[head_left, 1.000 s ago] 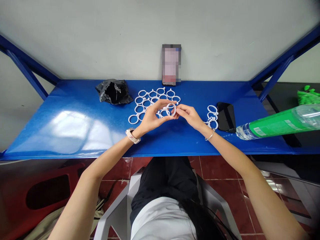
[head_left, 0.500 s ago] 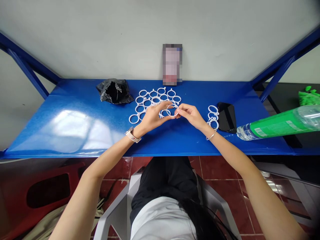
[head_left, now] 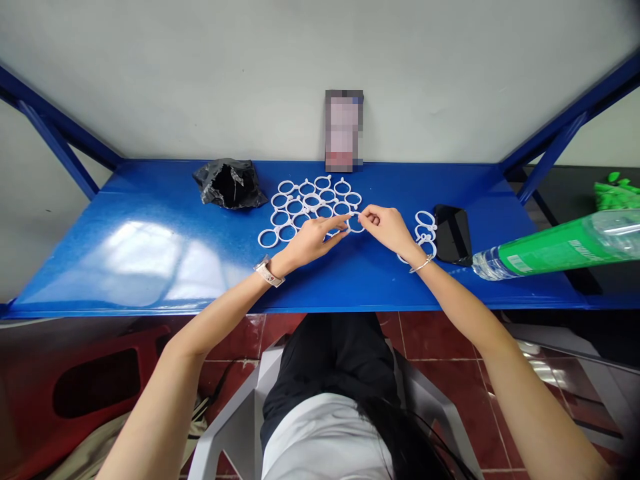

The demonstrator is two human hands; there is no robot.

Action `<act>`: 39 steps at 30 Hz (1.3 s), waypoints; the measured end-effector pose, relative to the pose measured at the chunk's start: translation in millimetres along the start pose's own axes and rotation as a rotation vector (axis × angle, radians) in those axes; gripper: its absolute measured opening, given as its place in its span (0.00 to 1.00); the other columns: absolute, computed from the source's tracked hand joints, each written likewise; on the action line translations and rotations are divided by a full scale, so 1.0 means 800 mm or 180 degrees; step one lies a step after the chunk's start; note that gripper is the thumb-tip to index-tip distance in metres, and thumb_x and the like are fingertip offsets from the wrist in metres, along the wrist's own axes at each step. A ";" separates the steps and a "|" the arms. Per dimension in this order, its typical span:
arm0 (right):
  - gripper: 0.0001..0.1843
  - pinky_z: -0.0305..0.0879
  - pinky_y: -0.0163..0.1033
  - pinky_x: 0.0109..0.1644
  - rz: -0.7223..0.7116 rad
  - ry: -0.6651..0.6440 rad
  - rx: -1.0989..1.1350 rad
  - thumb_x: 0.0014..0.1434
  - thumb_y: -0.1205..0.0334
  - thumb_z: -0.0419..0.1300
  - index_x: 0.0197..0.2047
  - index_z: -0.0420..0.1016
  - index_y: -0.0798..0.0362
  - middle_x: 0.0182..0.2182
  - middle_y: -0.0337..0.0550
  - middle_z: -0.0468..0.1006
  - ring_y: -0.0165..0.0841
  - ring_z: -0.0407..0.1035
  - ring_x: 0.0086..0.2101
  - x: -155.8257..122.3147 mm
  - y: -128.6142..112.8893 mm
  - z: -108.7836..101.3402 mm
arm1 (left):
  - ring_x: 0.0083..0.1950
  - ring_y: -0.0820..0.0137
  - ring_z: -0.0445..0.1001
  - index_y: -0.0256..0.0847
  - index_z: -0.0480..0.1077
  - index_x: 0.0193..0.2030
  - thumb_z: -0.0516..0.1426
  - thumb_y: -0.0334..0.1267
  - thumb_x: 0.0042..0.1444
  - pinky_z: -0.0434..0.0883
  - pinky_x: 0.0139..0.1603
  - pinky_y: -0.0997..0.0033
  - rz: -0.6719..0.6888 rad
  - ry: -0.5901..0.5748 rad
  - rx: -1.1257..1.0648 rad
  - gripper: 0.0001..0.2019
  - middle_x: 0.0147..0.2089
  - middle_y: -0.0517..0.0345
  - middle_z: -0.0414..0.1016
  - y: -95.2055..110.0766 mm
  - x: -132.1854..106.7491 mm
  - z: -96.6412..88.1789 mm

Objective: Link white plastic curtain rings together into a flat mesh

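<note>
A white plastic curtain ring (head_left: 356,231) with a small eyelet is between my hands, just above the blue table. My left hand (head_left: 316,239) comes from the left and pinches the ring's left edge between thumb and fingers. On the other side, my right hand (head_left: 384,227) has its fingertips closed on the ring's upper right edge. Several more white rings (head_left: 269,238) lie flat in a close cluster beside and beyond my left hand, which partly covers some of them. Near my right wrist is a smaller group of rings (head_left: 425,219), partly hidden by that hand.
A crumpled black plastic bag (head_left: 213,190) lies open at the back left of the blue table (head_left: 150,280). A blurred-out phone (head_left: 344,130) leans on the wall. At right are a black phone (head_left: 453,235) and a green-labelled water bottle (head_left: 555,248), with a green bag (head_left: 617,195) beyond.
My hands have drawn slightly apart, with the ring now stretched between them. The right hand has shifted a little right, its fingers more curled. Another ring edge shows below the right wrist.
</note>
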State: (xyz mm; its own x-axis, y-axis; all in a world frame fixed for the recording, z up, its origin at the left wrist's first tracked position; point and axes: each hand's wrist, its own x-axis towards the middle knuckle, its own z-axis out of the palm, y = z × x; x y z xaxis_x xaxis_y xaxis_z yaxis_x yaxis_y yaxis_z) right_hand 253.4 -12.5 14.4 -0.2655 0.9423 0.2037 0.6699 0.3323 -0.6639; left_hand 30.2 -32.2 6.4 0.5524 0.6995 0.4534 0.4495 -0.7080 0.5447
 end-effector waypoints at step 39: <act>0.13 0.74 0.44 0.48 -0.0648 -0.0895 0.0625 0.67 0.57 0.55 0.54 0.70 0.48 0.41 0.44 0.80 0.37 0.77 0.40 0.001 -0.007 -0.019 | 0.55 0.56 0.77 0.36 0.68 0.63 0.53 0.35 0.68 0.74 0.52 0.56 0.0395 -0.0282 0.1524 0.18 0.57 0.40 0.76 -0.006 0.003 -0.002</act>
State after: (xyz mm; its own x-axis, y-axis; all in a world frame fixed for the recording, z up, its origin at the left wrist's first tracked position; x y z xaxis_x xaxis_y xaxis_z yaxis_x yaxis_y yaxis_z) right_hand 260.5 -13.1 29.1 -0.5768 0.8013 0.1585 0.4461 0.4716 -0.7607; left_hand 28.6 -26.7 6.0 0.6702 0.6109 0.4214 0.6369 -0.7650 0.0961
